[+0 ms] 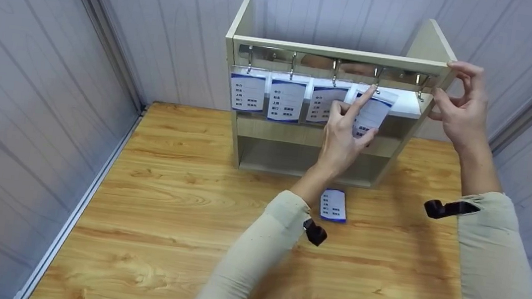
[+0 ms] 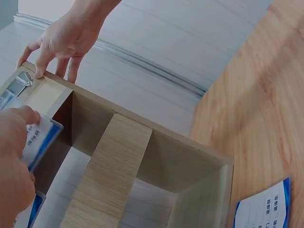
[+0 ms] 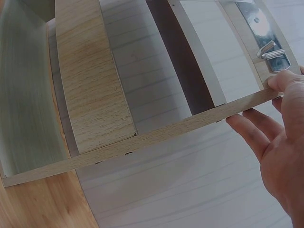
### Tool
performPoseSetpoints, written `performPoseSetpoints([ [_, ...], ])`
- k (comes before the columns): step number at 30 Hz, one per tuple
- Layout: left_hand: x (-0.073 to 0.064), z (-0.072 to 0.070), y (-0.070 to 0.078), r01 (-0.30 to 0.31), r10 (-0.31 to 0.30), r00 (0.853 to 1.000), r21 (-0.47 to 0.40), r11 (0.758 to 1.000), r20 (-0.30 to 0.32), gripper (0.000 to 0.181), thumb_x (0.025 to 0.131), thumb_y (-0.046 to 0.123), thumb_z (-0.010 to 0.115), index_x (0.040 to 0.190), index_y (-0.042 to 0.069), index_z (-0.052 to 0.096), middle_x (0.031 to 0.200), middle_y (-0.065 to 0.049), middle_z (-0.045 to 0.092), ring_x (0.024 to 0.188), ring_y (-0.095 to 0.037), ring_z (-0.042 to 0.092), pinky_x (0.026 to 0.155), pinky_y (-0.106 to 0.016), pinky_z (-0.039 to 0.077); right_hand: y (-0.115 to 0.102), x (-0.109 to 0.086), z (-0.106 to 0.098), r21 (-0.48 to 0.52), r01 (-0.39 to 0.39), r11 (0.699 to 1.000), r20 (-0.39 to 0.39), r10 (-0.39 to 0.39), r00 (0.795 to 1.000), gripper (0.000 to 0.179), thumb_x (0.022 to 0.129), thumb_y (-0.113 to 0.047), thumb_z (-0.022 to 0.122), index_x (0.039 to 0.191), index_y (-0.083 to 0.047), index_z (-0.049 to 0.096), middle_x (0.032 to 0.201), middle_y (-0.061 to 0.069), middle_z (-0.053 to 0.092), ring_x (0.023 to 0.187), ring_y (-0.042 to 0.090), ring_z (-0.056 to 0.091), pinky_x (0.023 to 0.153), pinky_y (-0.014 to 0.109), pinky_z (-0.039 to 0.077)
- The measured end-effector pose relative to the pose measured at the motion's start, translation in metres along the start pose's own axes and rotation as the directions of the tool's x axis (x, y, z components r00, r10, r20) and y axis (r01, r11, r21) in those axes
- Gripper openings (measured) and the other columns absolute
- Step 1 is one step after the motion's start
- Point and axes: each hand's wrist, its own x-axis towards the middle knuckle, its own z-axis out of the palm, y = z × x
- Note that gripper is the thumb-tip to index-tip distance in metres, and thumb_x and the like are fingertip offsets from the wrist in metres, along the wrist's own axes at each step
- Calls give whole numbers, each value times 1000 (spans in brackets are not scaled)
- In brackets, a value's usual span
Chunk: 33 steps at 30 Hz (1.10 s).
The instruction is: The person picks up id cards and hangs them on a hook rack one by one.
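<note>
Three cards (image 1: 286,100) are hanging; we're seemingly hooking a fourth card (image 1: 376,111), left grip (image 1: 340,137) touching, pinch unclear, right grip (image 1: 467,113) grasping the shelf (image 1: 273,131); it's probably needing straightening next.

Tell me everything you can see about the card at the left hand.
The card is white with blue edging and dark printing, in what looks like clear plastic. The left hand, partly covering it, grips it, tilted, at the fourth hook from the left; whether it hangs there is unclear.
</note>
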Motion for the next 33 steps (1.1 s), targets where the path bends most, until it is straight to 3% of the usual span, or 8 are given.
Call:
performPoseSetpoints([
  [6,1,0,-1,56,-56,998,8,998,4,80,95,11,90,166,26,57,119,-11,51,98,-9,48,89,-19,51,0,-1,3,-3,14,1000,5,-14,1000,49,103,4,64,149,-14,58,148,5,54,92,17,77,61,23,65],
  [18,-5,1,-8,12,-11,1000,-28,1000,22,80,97,4,84,169,22,53,124,-13,52,107,-11,49,104,-22,52,-1,-2,2,32,8,999,5,-8,1000,49,104,4,64,148,-15,58,148,5,54,89,16,79,60,24,65],
  [28,-17,0,-22,-48,47,998,-46,998,-39,69,96,-2,81,159,18,63,118,-12,51,109,-14,52,108,-22,54,-2,-3,3,22,13,1000,-3,-13,1000,49,103,4,65,148,-14,59,147,5,55,88,15,78,59,23,65],
  [33,-23,-2,-28,-43,42,999,-50,998,-27,69,96,0,81,160,18,61,118,-11,50,109,-13,50,106,-23,54,-1,-2,2,23,-3,1000,-4,3,1000,49,104,4,65,148,-16,59,148,5,54,91,16,79,60,24,65],
])
